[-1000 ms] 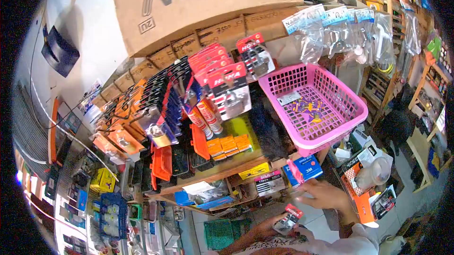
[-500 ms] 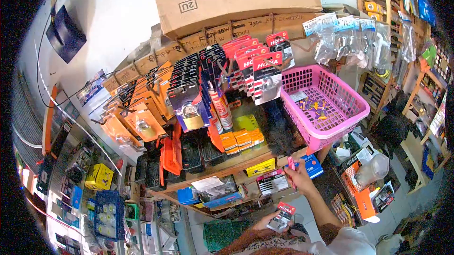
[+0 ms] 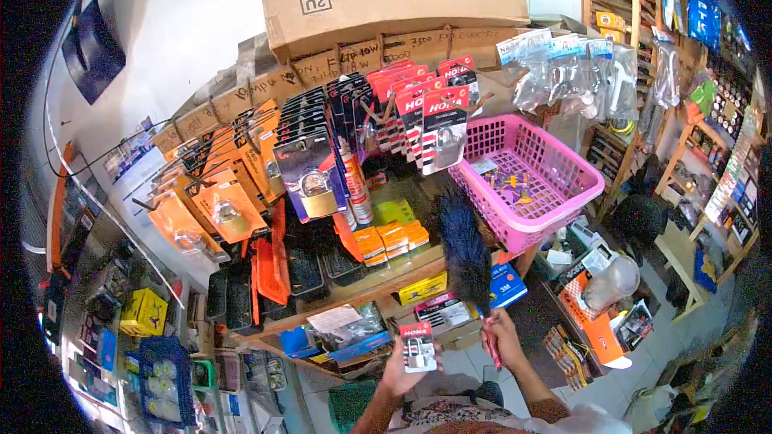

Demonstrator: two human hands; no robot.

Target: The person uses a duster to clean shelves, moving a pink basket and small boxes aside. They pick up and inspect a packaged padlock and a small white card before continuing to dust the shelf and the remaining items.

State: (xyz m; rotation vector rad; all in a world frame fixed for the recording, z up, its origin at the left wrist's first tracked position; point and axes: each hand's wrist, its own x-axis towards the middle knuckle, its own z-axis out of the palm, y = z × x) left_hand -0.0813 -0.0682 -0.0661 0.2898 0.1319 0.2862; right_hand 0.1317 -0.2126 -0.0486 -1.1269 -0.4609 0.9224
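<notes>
My left hand, low in the middle, grips a red, black and white HONA padlock pack with its printed front toward me. To its right, my right hand is wrapped round the red handle of a feather duster. The duster's dark bristles point up and away, beside the pink basket. More red-topped HONA packs hang on hooks above, and a padlock on a dark card hangs to their left. Orange padlock packs hang farther left.
Small orange boxes sit on the wooden shelf, beside black trays. A blue 3M box stands just behind my right hand. At the right, an orange carton bears a clear jar. A large cardboard box is at the top.
My left hand has lifted the padlock pack up and to the left. My right hand has moved lower, with the duster's bristles now nearer and more fully in sight. The view has shifted slightly.
</notes>
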